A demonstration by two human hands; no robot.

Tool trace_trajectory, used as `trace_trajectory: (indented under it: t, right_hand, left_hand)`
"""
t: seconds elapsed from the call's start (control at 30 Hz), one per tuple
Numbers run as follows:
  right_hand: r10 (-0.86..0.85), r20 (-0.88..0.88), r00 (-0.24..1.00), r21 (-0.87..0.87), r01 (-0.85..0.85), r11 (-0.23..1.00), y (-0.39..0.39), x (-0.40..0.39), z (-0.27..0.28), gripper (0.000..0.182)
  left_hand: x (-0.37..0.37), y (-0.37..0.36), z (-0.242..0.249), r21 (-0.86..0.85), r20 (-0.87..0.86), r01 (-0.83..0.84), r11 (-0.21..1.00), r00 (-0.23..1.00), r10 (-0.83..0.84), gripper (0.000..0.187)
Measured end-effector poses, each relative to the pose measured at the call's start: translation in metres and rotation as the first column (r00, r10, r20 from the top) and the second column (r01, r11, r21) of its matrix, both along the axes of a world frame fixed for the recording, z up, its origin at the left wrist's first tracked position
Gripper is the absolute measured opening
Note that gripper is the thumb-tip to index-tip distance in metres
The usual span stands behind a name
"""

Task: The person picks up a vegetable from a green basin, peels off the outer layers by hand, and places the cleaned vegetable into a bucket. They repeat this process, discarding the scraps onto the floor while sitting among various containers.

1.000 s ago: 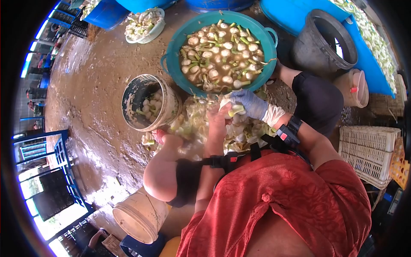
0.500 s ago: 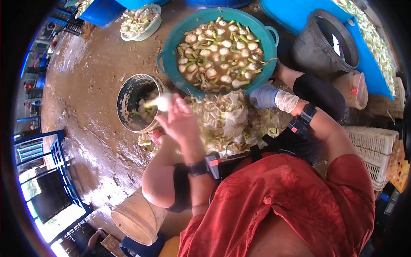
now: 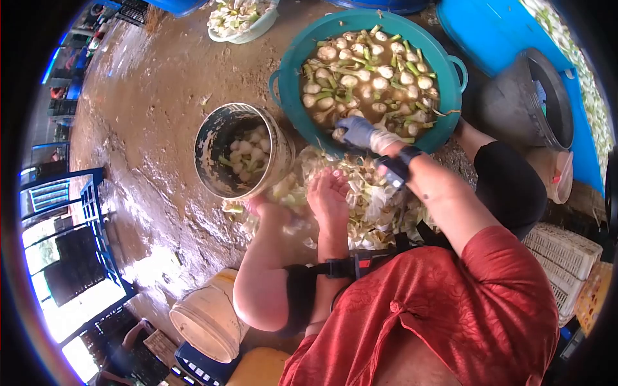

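My right hand, in a bluish glove, reaches over the near rim of the green tub. Its fingers are closed round a garlic bulb at the water's edge. Many pale garlic bulbs with cut green stems float in the tub's brown water. My bare left hand is palm up, fingers loosely bent and apart, with nothing in it. Below and around it lies a heap of garlic peelings. To its left, a dirty white bucket holds several peeled bulbs.
A bowl of peelings stands at the top. At right are a black bucket, a blue sheet-like container and white crates. A beige bucket lies by my left knee. The floor is wet and muddy.
A blurred bulb was by my left hand near the bucket; that hand is now empty and further right, over the peelings. My right hand has moved from the peelings into the tub, onto a bulb.
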State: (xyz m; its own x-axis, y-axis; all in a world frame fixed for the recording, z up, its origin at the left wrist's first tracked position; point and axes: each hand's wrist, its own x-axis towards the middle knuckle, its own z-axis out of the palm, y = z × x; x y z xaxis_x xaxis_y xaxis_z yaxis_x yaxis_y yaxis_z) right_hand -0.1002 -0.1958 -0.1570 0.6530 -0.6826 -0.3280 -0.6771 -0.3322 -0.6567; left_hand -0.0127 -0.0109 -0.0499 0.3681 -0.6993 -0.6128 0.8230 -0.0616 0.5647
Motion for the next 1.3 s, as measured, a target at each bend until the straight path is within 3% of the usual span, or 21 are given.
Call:
trace_trajectory:
  t: [0.03, 0.07, 0.13, 0.17, 0.2, 0.3, 0.4, 0.47, 0.57, 0.7, 0.77, 0.8, 0.87, 0.9, 0.93, 1.0, 1.03, 1.07, 1.13, 1.2, 1.3]
  right_hand:
    - [-0.074, 0.173, 0.982, 0.161, 0.046, 0.986, -0.001, -0.006, -0.007, 0.037]
    - [-0.07, 0.164, 0.984, 0.161, 0.043, 0.986, 0.003, -0.011, 0.009, 0.037]
    - [-0.165, 0.366, 0.916, 0.343, 0.033, 0.939, 0.024, -0.025, 0.065, 0.036]
    - [-0.118, 0.458, 0.881, 0.242, 0.004, 0.97, 0.033, -0.029, 0.071, 0.033]
    - [-0.139, 0.512, 0.848, 0.276, -0.009, 0.961, 0.042, -0.03, 0.076, 0.033]
    - [-0.005, 0.577, 0.817, -0.02, 0.02, 1.0, 0.075, -0.038, 0.099, 0.033]
    - [-0.026, 0.476, 0.879, -0.07, 0.067, 0.995, 0.092, -0.045, 0.115, 0.032]
    - [-0.06, 0.552, 0.832, -0.104, 0.139, 0.985, 0.099, -0.051, 0.123, 0.03]
    - [-0.116, 0.481, 0.869, -0.139, 0.206, 0.969, 0.102, -0.061, 0.132, 0.022]
    - [-0.055, 0.342, 0.938, -0.281, 0.158, 0.947, 0.105, -0.072, 0.137, 0.017]
    - [0.163, 0.418, 0.894, -0.607, 0.141, 0.782, 0.095, -0.076, 0.125, 0.011]
    - [0.164, 0.42, 0.893, -0.61, 0.144, 0.779, 0.094, -0.081, 0.124, 0.011]
    - [0.009, 0.395, 0.919, -0.296, 0.118, 0.948, 0.092, -0.087, 0.131, 0.008]
    - [0.138, 0.384, 0.913, -0.449, 0.054, 0.892, 0.092, -0.09, 0.139, 0.012]
    - [0.139, 0.382, 0.913, -0.451, 0.053, 0.891, 0.097, -0.09, 0.145, 0.012]
    - [-0.245, 0.599, 0.762, 0.074, 0.252, 0.965, 0.114, -0.086, 0.162, 0.016]
    - [-0.117, 0.541, 0.833, -0.13, 0.22, 0.967, 0.117, -0.088, 0.156, 0.022]
    - [-0.12, 0.539, 0.834, -0.13, 0.223, 0.966, 0.12, -0.088, 0.16, 0.022]
    - [0.006, 0.205, 0.979, -0.448, 0.089, 0.89, 0.123, -0.087, 0.169, 0.024]
    - [0.007, 0.178, 0.984, -0.461, 0.077, 0.884, 0.125, -0.084, 0.175, 0.02]
    - [0.033, -0.03, 0.999, -0.552, -0.044, 0.832, 0.125, -0.083, 0.175, 0.012]
  left_hand:
    - [-0.001, -0.001, 0.001, 0.041, 0.018, -0.011, 0.999, 1.0, 0.011, 0.019]
    - [-0.002, -0.001, -0.001, 0.042, 0.009, -0.016, 0.999, 1.0, 0.016, 0.019]
    - [-0.007, 0.001, -0.003, 0.059, 0.186, 0.067, 0.996, 0.98, -0.077, 0.028]
    - [-0.009, -0.001, 0.001, 0.096, 0.25, 0.116, 0.989, 0.959, -0.137, 0.04]
    - [-0.012, -0.004, 0.005, 0.095, 0.249, 0.116, 0.989, 0.959, -0.136, 0.04]
    - [-0.023, -0.008, 0.009, -0.007, 0.382, 0.177, 0.984, 0.91, -0.161, 0.048]
    - [-0.029, -0.004, 0.008, -0.066, 0.438, 0.199, 0.978, 0.886, -0.151, 0.046]
    - [-0.035, 0.0, 0.012, -0.076, 0.465, 0.217, 0.973, 0.871, -0.158, 0.045]
    - [-0.042, 0.004, 0.022, 0.005, 0.609, 0.294, 0.956, 0.757, -0.237, 0.041]
    - [-0.046, 0.012, 0.026, -0.066, 0.544, 0.333, 0.941, 0.802, -0.246, 0.035]
    - [-0.047, 0.015, 0.031, -0.134, 0.346, 0.334, 0.933, 0.898, -0.272, 0.032]
    - [-0.048, 0.016, 0.034, -0.137, 0.35, 0.335, 0.932, 0.897, -0.271, 0.032]
    - [-0.049, 0.016, 0.039, -0.192, 0.309, 0.375, 0.907, 0.9, -0.307, 0.03]
    - [-0.049, 0.017, 0.04, -0.168, 0.318, 0.353, 0.921, 0.903, -0.288, 0.031]
    - [-0.05, 0.018, 0.041, -0.17, 0.317, 0.352, 0.921, 0.904, -0.287, 0.031]
    - [-0.05, 0.019, 0.04, -0.101, 0.388, 0.33, 0.939, 0.882, -0.268, 0.033]
    - [-0.051, 0.019, 0.039, -0.104, 0.386, 0.331, 0.938, 0.882, -0.269, 0.033]
    - [-0.052, 0.019, 0.037, -0.095, 0.448, 0.353, 0.931, 0.85, -0.277, 0.035]
    - [-0.053, 0.021, 0.034, -0.086, 0.507, 0.377, 0.922, 0.814, -0.285, 0.037]
    - [-0.053, 0.023, 0.028, -0.005, 0.609, 0.392, 0.92, 0.731, -0.308, 0.039]
    - [-0.051, 0.025, 0.021, 0.079, 0.676, 0.431, 0.899, 0.64, -0.366, 0.04]
